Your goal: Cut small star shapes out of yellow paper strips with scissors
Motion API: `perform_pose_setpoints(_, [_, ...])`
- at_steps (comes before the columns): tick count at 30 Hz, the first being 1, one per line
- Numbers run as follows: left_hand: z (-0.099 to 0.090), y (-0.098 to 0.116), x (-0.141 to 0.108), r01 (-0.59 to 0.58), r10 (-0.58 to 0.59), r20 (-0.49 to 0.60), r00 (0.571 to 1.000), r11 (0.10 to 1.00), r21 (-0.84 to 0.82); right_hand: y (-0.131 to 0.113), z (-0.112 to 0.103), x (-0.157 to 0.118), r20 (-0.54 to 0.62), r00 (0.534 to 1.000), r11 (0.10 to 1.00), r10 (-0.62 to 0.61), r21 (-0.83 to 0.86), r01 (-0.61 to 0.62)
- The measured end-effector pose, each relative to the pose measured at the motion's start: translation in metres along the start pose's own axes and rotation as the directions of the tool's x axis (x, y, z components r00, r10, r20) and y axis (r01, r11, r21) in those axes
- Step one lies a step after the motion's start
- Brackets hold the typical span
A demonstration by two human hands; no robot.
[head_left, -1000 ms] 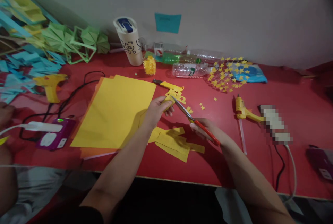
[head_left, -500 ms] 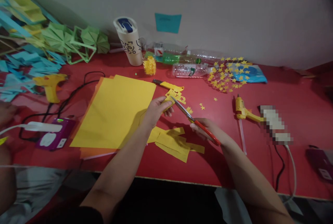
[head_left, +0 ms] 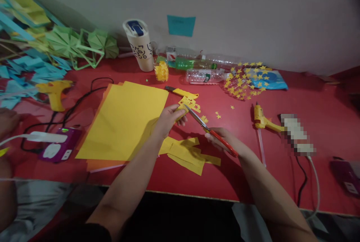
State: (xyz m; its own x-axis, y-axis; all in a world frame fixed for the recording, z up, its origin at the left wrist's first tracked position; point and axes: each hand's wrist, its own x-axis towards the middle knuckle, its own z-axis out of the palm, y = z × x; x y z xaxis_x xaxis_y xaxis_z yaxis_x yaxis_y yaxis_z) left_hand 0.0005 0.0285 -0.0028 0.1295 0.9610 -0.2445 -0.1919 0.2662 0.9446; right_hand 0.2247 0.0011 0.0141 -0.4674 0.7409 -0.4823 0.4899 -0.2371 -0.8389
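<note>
My left hand (head_left: 170, 119) pinches a small piece of yellow paper (head_left: 183, 109) between thumb and fingers. In my right hand (head_left: 221, 138) is a pair of scissors (head_left: 222, 142) with red handles, its blades reaching up and left to the paper; they look nearly closed. Just beyond the paper lie cut-out yellow scraps (head_left: 194, 104) with star-shaped holes, beside a yellow utility knife (head_left: 184, 93). Loose yellow stars (head_left: 218, 115) are scattered to the right. Below my hands rest yellow paper strips (head_left: 187, 156), and sheets of yellow paper (head_left: 126, 122) lie to the left over orange ones.
A tumbler (head_left: 140, 49), plastic bottles (head_left: 204, 76) and a clear star-covered object (head_left: 244, 82) stand or lie along the wall. Glue guns (head_left: 260, 118) (head_left: 54, 92) sit right and left with cords. Another person's hand (head_left: 8, 120) is at the far left, near blue paper pieces (head_left: 33, 66).
Almost nothing differs. Both hands, the yellow paper and the scissors keep the same places, with only a slight shift of the camera view.
</note>
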Motion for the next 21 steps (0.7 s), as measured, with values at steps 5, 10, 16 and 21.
perform_pose_setpoints(5, [-0.0005, -0.0013, -0.0002, 0.002, -0.002, 0.021, 1.0, 1.0, 0.009, -0.001, -0.0001, 0.0005, -0.023, 1.0, 1.0, -0.002, -0.007, 0.001])
perform_pose_setpoints(10, [-0.0041, -0.0062, 0.0004, -0.114, 0.109, 0.05, 0.993, 0.988, 0.104, 0.0033, -0.0029, 0.0034, -0.037, 0.999, 1.0, 0.006, 0.003, -0.006])
perform_pose_setpoints(16, [-0.0057, -0.0077, 0.001, -0.154, 0.157, 0.007, 0.987, 0.955, 0.252, 0.0072, -0.0032, 0.0038, -0.003, 0.999, 0.999, -0.033, 0.035, 0.033])
perform_pose_setpoints(21, [-0.0051, -0.0066, 0.0007, -0.156, 0.166, -0.02, 0.986, 0.954, 0.255, 0.0056, -0.0029, 0.0038, 0.015, 1.0, 0.999, -0.027, 0.025, 0.027])
